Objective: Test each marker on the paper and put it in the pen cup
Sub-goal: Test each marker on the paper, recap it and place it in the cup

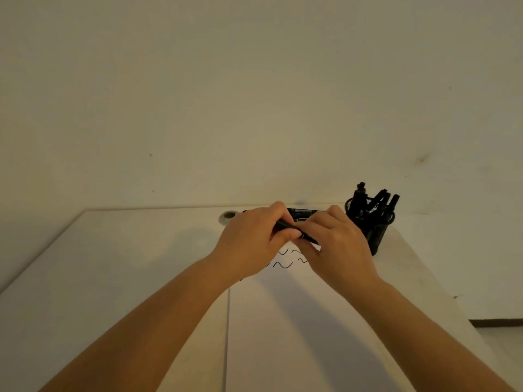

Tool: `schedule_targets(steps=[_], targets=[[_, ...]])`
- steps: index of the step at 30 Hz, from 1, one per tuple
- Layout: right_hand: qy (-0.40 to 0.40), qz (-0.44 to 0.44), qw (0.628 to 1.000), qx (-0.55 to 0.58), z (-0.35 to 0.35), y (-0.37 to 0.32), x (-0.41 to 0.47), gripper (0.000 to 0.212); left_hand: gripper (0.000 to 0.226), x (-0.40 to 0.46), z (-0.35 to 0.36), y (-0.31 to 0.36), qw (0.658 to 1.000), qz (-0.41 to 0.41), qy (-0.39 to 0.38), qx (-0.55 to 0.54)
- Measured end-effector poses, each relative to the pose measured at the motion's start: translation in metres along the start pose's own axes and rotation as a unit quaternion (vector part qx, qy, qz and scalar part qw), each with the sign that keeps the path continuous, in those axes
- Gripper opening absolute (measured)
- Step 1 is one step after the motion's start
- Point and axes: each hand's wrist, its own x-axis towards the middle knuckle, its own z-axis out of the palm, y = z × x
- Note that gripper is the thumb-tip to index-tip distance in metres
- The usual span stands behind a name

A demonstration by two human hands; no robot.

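Black marker [294, 232] is gripped at both ends by left hand [254, 239] and right hand [336, 244], just above the paper [297, 321]; the pen cup [370, 219] stands just right of the right hand. Risk: a jerked cap pull may streak ink or topple the cup.
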Motion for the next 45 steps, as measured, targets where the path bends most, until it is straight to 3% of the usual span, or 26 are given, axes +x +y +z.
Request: schedule_targets(steps=[4, 7, 10, 13, 18, 22, 27, 31, 38, 45], targets=[[-0.021, 0.095, 0.995, -0.004, 0.005, 0.019, -0.008, 0.012, 0.021, 0.018, 0.014, -0.010, 0.999, 0.005, -0.028, 0.029], [0.005, 0.188, 0.982, 0.010, -0.004, 0.044, -0.006, 0.016, 0.023, 0.040, 0.024, -0.031, 0.993, -0.012, -0.066, 0.102], [0.065, 0.271, 0.954, 0.111, -0.017, 0.067, 0.001, 0.020, 0.020, 0.066, 0.030, -0.064, 0.976, -0.053, -0.116, 0.174], [0.114, 0.298, 0.928, 0.191, -0.027, 0.084, 0.010, 0.028, 0.021, 0.092, 0.039, -0.091, 0.962, -0.094, -0.155, 0.206], [0.176, 0.299, 0.911, 0.224, -0.030, 0.100, 0.017, 0.055, 0.023, 0.122, 0.061, -0.111, 0.955, -0.115, -0.173, 0.211], [0.145, 0.299, 0.924, 0.192, -0.017, 0.108, 0.010, 0.068, 0.032, 0.136, 0.080, -0.120, 0.957, -0.097, -0.178, 0.208], [0.112, 0.299, 0.933, 0.168, -0.003, 0.117, -0.001, 0.047, 0.035, 0.147, 0.098, -0.131, 0.955, -0.079, -0.200, 0.206], [0.115, 0.223, 0.963, 0.099, 0.004, 0.117, -0.002, 0.025, 0.031, 0.148, 0.107, -0.138, 0.956, -0.064, -0.209, 0.195], [0.155, 0.161, 0.974, -0.045, 0.009, 0.116, -0.005, 0.016, 0.033, 0.151, 0.110, -0.142, 0.957, -0.077, -0.186, 0.211], [0.159, 0.167, 0.972, -0.044, 0.011, 0.114, -0.006, 0.013, 0.029, 0.151, 0.109, -0.138, 0.959, -0.084, -0.157, 0.220]])
